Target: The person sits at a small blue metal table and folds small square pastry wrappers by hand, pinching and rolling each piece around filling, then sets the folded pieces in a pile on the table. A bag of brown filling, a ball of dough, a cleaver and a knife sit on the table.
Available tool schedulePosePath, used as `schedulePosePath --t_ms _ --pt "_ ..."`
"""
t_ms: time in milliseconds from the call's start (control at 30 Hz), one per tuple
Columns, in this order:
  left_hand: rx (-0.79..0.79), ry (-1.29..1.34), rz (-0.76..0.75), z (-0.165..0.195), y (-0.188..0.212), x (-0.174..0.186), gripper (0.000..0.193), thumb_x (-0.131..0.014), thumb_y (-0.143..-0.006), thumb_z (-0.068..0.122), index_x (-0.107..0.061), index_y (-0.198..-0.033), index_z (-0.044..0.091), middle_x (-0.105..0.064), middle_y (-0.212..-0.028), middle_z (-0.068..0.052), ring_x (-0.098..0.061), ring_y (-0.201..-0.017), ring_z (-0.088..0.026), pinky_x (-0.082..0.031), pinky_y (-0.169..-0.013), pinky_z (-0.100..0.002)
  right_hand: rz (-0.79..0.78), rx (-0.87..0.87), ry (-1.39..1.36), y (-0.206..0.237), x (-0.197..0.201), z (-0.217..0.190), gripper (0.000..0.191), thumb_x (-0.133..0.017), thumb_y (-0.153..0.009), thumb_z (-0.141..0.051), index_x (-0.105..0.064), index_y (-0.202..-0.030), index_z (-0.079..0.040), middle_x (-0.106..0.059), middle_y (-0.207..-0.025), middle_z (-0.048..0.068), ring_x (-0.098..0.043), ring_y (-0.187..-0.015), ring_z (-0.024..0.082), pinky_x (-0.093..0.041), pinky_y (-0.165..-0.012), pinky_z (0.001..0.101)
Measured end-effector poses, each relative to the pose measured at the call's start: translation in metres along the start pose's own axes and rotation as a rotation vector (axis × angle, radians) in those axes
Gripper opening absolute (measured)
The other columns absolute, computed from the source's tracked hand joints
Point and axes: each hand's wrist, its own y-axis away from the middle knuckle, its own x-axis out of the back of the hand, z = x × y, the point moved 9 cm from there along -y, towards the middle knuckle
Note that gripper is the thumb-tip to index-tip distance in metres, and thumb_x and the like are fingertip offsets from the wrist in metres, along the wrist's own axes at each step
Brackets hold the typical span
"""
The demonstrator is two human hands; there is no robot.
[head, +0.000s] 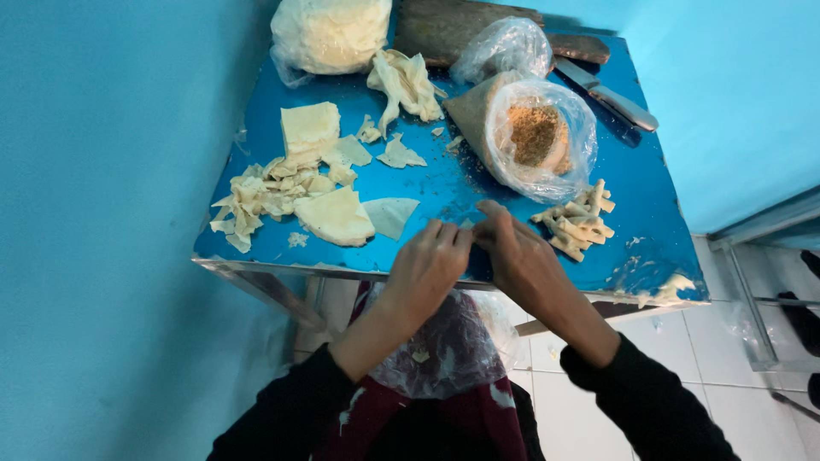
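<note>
Scraps: a loose heap of torn pale dough sheets (260, 198) on the blue tabletop (444, 183), left.
Wedges: stacked triangular sheets (335, 216) just beside the heap.
Left hand (424, 269): fingers curled, pinching at a small piece I cannot make out, near the front edge.
Right hand (523, 260): closed likewise, fingertips touching the left's.
Bag: clear bag of brown crumbly filling (536, 135) behind the hands.
Rolls: a pile of finished pastry rolls (578, 222) at right.

wrapper stack (335, 215) left | filling bag (540, 135) behind rolls (578, 222) right
</note>
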Motion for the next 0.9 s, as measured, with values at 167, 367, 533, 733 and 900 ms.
schedulePosePath --t_ms 167,367,533,733,900 --pt "-0.051 -0.094 -0.097 0.004 -0.002 -0.001 0.016 -0.069 -0.078 0.007 -0.063 -0.093 0.005 -0.061 -0.091 -0.01 -0.06 -0.094 -0.024 -0.053 -0.081 -0.033 -0.132 -0.205 -0.194 -0.003 -0.005 0.021 0.059 -0.059 -0.087 0.009 -0.036 -0.14 -0.001 -0.07 -0.099 0.018 -0.072 -0.094 0.037 -0.057 -0.075 0.0446" --pt "-0.041 -0.081 -0.08 0.015 0.013 0.011 0.019 -0.067 -0.081 0.009 -0.066 -0.099 0.002 -0.06 -0.092 -0.008 -0.059 -0.096 -0.023 -0.053 -0.079 -0.033 -0.069 -0.143 -0.043 0.018 -0.005 0.015 0.054 -0.063 -0.087 0.008 -0.044 -0.137 -0.003 -0.073 -0.101 0.016 -0.073 -0.093 0.036 -0.057 -0.073 0.0449" --pt "-0.051 -0.324 -0.204 0.027 0.015 0.013 0.035 -0.061 -0.092 0.024 -0.066 -0.117 -0.001 -0.066 -0.124 -0.014 -0.057 -0.119 -0.027 -0.045 -0.106 -0.044 0.042 0.047 0.268 0.03 0.001 -0.022 0.058 -0.058 -0.079 0.014 -0.047 -0.135 0.003 -0.067 -0.13 0.02 -0.064 -0.128 0.036 -0.05 -0.109 0.0479" --pt "0.151 -0.264 -0.193 -0.015 -0.023 0.006 0.069 -0.048 -0.093 0.054 -0.057 -0.137 0.002 -0.056 -0.144 -0.015 -0.045 -0.136 -0.033 -0.022 -0.117 -0.061 -0.275 -0.035 0.281 -0.005 -0.021 0.01 0.079 -0.064 -0.072 0.005 -0.035 -0.145 0.007 -0.045 -0.15 0.023 -0.034 -0.148 0.041 -0.014 -0.123 0.0579" --pt "0.214 -0.296 -0.056 -0.069 0.0 0.035 0.034 -0.061 -0.093 0.028 -0.068 -0.119 0.005 -0.065 -0.117 -0.011 -0.054 -0.123 -0.031 -0.027 -0.114 -0.065 -0.103 -0.052 0.13 -0.017 0.001 0.01 0.082 -0.06 -0.077 0.008 -0.034 -0.154 0.0 -0.053 -0.149 0.021 -0.048 -0.138 0.036 -0.03 -0.11 0.0544"
